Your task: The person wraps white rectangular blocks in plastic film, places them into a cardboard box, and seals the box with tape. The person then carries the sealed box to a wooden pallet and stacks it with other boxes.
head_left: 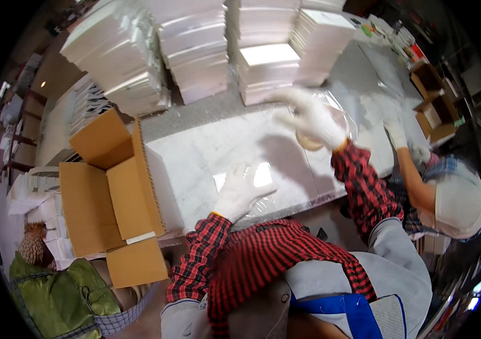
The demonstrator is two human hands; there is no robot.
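Note:
My left hand [240, 189], in a white glove, lies flat with its fingers stretched over a thin white square piece [263, 174] near the table's front edge. Clear film [261, 208] shows beside its palm. Above the table to the right is my right hand [311, 116], also gloved and smeared by motion, its fingers apart and pointing left. Just below and behind it sits a beige ring-shaped thing [310, 141], partly hidden by the hand; it looks like a tape roll. Clear plastic [343, 110] shows past the wrist.
An open cardboard box [130, 192] stands at the left. Tall stacks of white tiles [192, 51] line the table's far side. At the right a co-worker in a pale cap [463, 200] reaches a gloved hand [395, 133] onto the table, near small open boxes [435, 116].

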